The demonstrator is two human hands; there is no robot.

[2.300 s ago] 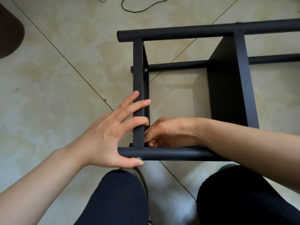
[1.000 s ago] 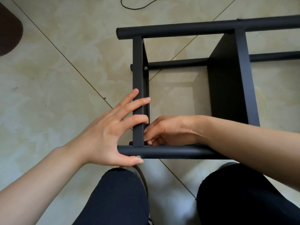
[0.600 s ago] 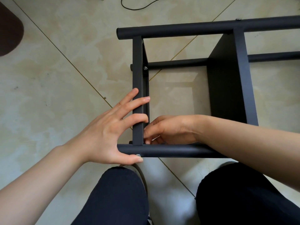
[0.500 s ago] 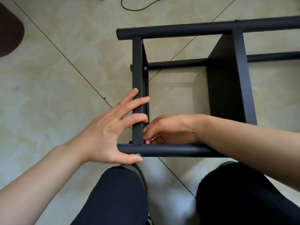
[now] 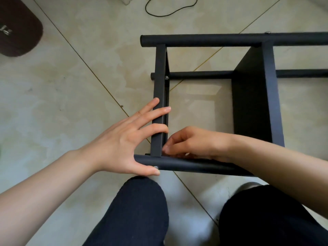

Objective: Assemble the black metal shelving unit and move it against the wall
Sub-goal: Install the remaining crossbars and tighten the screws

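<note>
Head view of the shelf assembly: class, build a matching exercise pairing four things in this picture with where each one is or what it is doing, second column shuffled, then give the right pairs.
Things
1. left hand
2. right hand
3. black cable
4. dark mat

Places or states
A. looped on the floor at the top edge
B. fingers spread across the end crossbar, thumb on the near tube
C. lying at the top left corner
D. fingers curled inside the frame at the near joint

Pairs: 1-B, 2-D, 3-A, 4-C

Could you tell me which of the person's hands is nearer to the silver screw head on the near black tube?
Left. The left hand has its thumb tip right beside the screw head. The right hand is up and to the right, inside the frame corner, behind the near tube.
</note>
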